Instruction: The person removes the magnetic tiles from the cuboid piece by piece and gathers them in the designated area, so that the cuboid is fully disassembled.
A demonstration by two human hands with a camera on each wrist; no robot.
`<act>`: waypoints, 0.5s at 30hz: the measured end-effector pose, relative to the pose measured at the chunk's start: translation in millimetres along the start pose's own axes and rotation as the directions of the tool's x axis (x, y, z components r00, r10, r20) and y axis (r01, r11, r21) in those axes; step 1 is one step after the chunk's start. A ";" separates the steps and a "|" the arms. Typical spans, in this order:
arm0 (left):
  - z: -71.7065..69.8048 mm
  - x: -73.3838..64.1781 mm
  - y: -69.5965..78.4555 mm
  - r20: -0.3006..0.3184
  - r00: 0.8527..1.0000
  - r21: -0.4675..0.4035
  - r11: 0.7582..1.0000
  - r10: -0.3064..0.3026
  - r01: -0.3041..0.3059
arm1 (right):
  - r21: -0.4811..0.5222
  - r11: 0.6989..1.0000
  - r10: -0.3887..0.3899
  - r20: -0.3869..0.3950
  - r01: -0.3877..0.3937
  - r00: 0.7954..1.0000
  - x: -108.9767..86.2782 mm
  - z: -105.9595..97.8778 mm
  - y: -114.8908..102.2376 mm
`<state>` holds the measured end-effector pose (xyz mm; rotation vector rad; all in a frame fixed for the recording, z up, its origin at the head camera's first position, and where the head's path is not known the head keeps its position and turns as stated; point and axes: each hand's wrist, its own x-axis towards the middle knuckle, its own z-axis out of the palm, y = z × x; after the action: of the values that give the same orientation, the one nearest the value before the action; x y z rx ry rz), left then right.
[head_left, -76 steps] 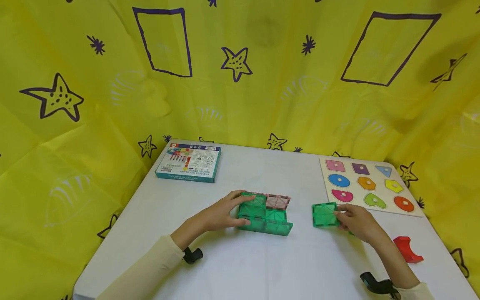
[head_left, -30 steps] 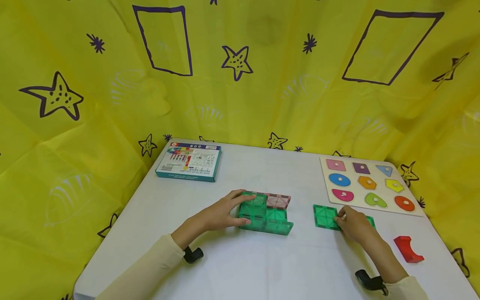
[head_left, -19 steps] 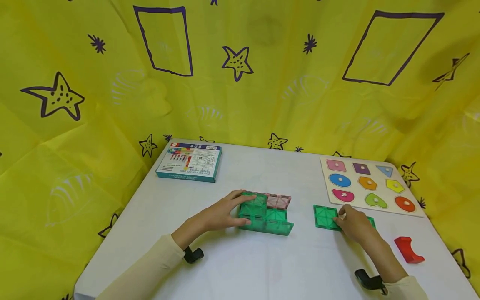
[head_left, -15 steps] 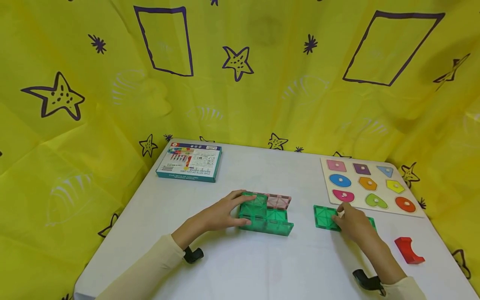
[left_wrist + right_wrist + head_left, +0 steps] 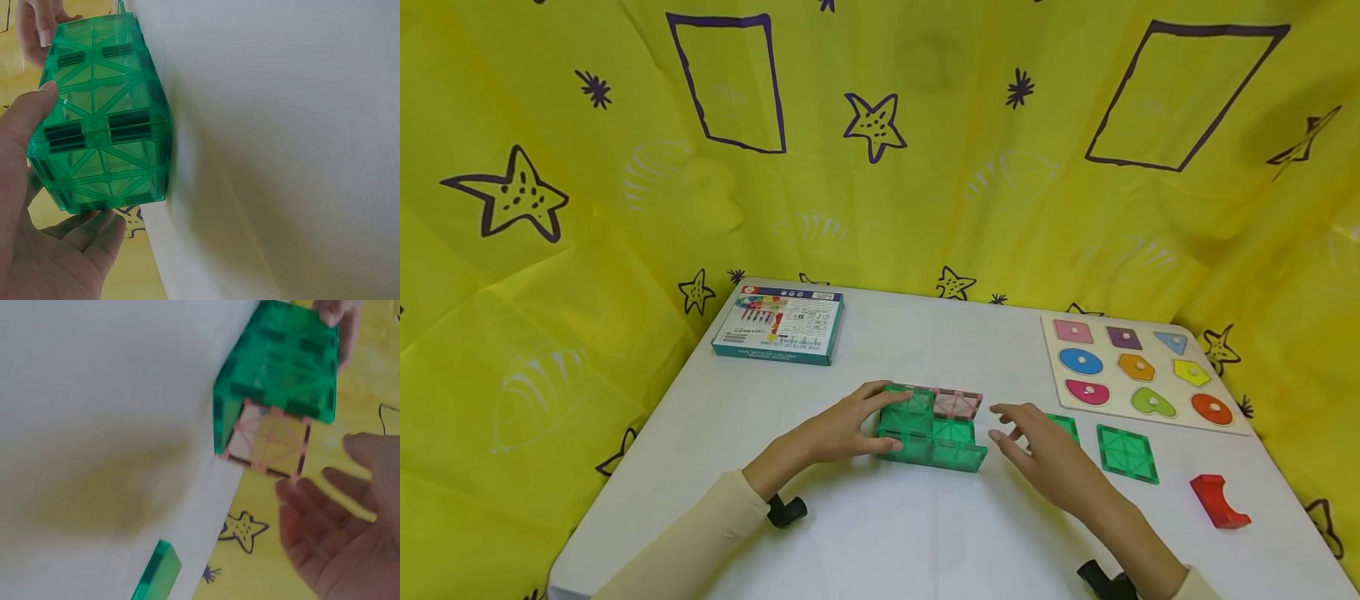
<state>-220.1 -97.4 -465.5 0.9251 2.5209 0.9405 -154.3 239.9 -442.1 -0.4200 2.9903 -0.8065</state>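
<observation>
A box of magnetic tiles (image 5: 936, 450) stands mid-table, made of clear green squares with one pink square (image 5: 957, 405) at the back right. My left hand (image 5: 842, 423) grips its left end, thumb on the front wall and fingers over the back. In the left wrist view the thumb (image 5: 39, 106) presses a green face. My right hand (image 5: 1052, 458), with fingers spread and holding nothing, hovers just right of the box. In the right wrist view its fingers are close to the pink tile (image 5: 269, 440). One loose green tile (image 5: 1064, 427) is partly hidden behind the right hand.
Another green tile (image 5: 1127, 454) lies flat farther right. Beyond it are a red arch block (image 5: 1219, 502) and a wooden shape puzzle board (image 5: 1123, 402). A flat cardboard box (image 5: 778, 325) sits at the back left. A yellow curtain (image 5: 880, 208) hangs behind the table.
My right hand laid down a green tile, let go of it and moved left toward the tile box, its fingers spreading. My left hand has kept its hold in place.
</observation>
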 end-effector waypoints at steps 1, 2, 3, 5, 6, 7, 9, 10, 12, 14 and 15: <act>0.1 -0.1 -0.1 0.000 1.000 0.000 1.000 0.000 0.000 | -0.014 0.999 -0.037 -0.009 0.037 0.999 -1.7 3.7 -3.4; 0.2 -0.2 -0.2 0.000 1.000 0.000 1.000 0.001 -0.001 | -0.028 0.997 -0.076 -0.017 0.075 0.997 -3.3 7.1 -6.4; 0.3 -0.1 -0.3 0.000 1.000 0.001 1.000 0.001 -0.001 | -0.047 0.992 -0.122 -0.026 0.121 0.992 -4.7 10.5 -8.7; 0.3 0.2 -0.2 -0.001 1.000 0.003 1.000 0.003 -0.003 | -0.104 0.970 -0.226 -0.052 0.220 0.973 -7.1 17.1 -11.5; 0.3 0.3 -0.1 -0.002 1.000 0.004 1.000 0.005 -0.005 | -0.131 0.954 -0.280 -0.067 0.269 0.958 -7.8 20.0 -12.4; 0.2 0.3 0.0 -0.003 1.000 0.005 1.000 0.005 -0.005 | -0.156 0.937 -0.329 -0.081 0.314 0.941 -8.4 22.8 -12.8; 0.0 0.3 0.4 -0.004 1.000 0.006 1.000 0.005 -0.005 | -0.199 0.899 -0.414 -0.103 0.389 0.904 -8.6 27.7 -12.4; -0.2 0.1 0.6 -0.004 1.000 0.004 1.000 0.004 -0.004 | -0.214 0.885 -0.443 -0.112 0.414 0.889 -8.5 29.9 -11.9; -0.4 -0.1 0.9 -0.003 1.000 0.001 1.000 0.002 -0.002 | -0.221 0.865 -0.482 -0.125 0.450 0.867 -7.7 33.4 -10.4; -0.4 -0.4 0.9 -0.002 1.000 -0.002 1.000 0.000 0.000 | -0.227 0.851 -0.509 -0.131 0.474 0.851 -6.5 36.2 -8.3; -0.3 -0.4 0.8 -0.002 1.000 -0.003 1.000 0.000 0.000 | -0.225 0.846 -0.518 -0.133 0.483 0.845 -5.9 37.2 -7.4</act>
<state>-219.6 -97.3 -464.7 0.9241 2.5207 0.9459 -143.6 217.0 -471.0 -1.2482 3.1779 -0.6116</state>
